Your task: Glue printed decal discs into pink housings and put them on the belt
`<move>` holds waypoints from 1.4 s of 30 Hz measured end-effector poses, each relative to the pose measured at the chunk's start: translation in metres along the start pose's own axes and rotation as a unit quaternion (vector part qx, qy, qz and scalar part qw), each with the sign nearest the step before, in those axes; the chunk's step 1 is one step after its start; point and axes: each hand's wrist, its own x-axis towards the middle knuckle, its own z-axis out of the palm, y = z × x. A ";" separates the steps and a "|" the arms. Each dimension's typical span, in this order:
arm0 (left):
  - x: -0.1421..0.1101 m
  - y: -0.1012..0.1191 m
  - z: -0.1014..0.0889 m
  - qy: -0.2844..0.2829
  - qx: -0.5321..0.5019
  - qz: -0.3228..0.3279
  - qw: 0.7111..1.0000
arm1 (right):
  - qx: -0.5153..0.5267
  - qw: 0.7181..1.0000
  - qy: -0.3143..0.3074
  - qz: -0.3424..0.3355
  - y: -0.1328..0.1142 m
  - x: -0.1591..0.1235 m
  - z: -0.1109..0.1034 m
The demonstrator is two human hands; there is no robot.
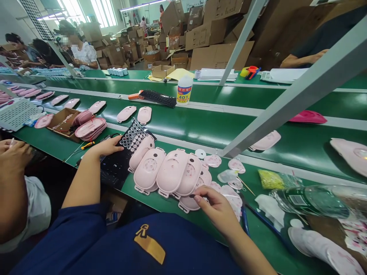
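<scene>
On the green bench, left hand touches sticker sheet

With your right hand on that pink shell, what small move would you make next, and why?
Probably pinch and slide out the pink shell under the right hand: its fingers already rest on it, at the near end of the overlapped row. The left hand lies on the black dotted sheet.

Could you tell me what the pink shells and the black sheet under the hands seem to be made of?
Pink shells: probably moulded plastic, smooth with a soft sheen. Black sheet: likely thin plastic film or backing paper, glossy, carrying rows of clear round stickers.
</scene>
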 end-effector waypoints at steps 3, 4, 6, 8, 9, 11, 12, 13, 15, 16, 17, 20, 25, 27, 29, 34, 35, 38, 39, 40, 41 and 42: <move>-0.001 -0.003 0.000 -0.008 -0.014 0.006 1.000 | -0.006 1.000 0.007 -0.005 -0.002 -0.001 -0.001; -0.001 -0.004 0.000 -0.001 -0.009 -0.005 1.000 | -0.007 1.000 0.010 -0.006 -0.003 -0.001 -0.002; 0.002 -0.004 0.003 0.021 0.011 -0.038 0.999 | -0.010 1.000 0.011 -0.004 -0.004 -0.001 -0.002; 0.007 -0.003 0.008 0.047 0.029 -0.066 0.996 | -0.013 1.000 0.010 0.000 -0.006 0.000 -0.001; 0.010 -0.001 0.012 0.064 0.034 -0.074 0.995 | -0.014 1.000 0.009 0.000 -0.006 0.000 0.000; 0.014 0.005 0.020 0.112 0.038 -0.089 0.989 | -0.010 1.000 0.007 -0.003 -0.007 0.001 0.001; 0.015 0.010 0.024 0.142 0.040 -0.096 0.984 | -0.007 1.000 0.006 -0.005 -0.007 0.001 0.001; 0.014 0.015 0.029 0.175 0.042 -0.103 0.978 | -0.004 1.000 0.007 -0.006 -0.007 0.001 0.001; 0.008 0.030 0.039 0.244 0.051 -0.108 0.962 | -0.002 1.000 0.010 -0.004 -0.006 0.001 0.001; 0.004 0.039 0.045 0.279 0.054 -0.092 0.954 | -0.001 1.000 0.014 -0.002 -0.006 0.001 0.001; -0.002 0.049 0.051 0.305 0.055 -0.061 0.949 | 0.000 1.000 0.017 0.001 -0.005 0.001 0.000; -0.012 0.087 0.075 0.292 0.043 0.087 0.952 | 0.005 1.000 0.027 0.009 -0.003 0.003 0.000; 0.002 0.152 0.116 0.044 0.156 0.097 0.982 | 0.018 1.000 0.020 0.009 -0.006 0.006 0.006; 0.008 0.168 0.125 -0.002 0.160 0.093 0.983 | 0.025 0.999 0.021 0.002 -0.008 0.006 0.008; 0.008 0.176 0.129 0.001 0.098 0.114 0.989 | 0.032 0.999 0.034 -0.006 -0.009 0.006 0.008; -0.019 0.188 0.131 0.023 -0.088 0.153 0.984 | 0.034 0.993 0.109 -0.040 -0.014 0.006 0.001; -0.027 0.191 0.131 0.036 -0.137 0.169 0.975 | 0.029 0.989 0.130 -0.058 -0.019 0.006 -0.001; -0.047 0.199 0.129 0.071 -0.233 0.230 0.942 | -0.049 0.958 0.200 -0.202 -0.041 0.007 -0.008; -0.053 0.201 0.129 0.076 -0.240 0.247 0.936 | -0.095 0.935 0.219 -0.264 -0.050 0.008 -0.010; -0.058 0.203 0.129 0.082 -0.241 0.259 0.932 | -0.146 0.907 0.232 -0.321 -0.058 0.009 -0.012; -0.063 0.205 0.129 0.086 -0.240 0.268 0.929 | -0.193 0.878 0.241 -0.365 -0.065 0.010 -0.014; -0.067 0.206 0.130 0.093 -0.238 0.277 0.926 | -0.232 0.855 0.245 -0.393 -0.070 0.011 -0.015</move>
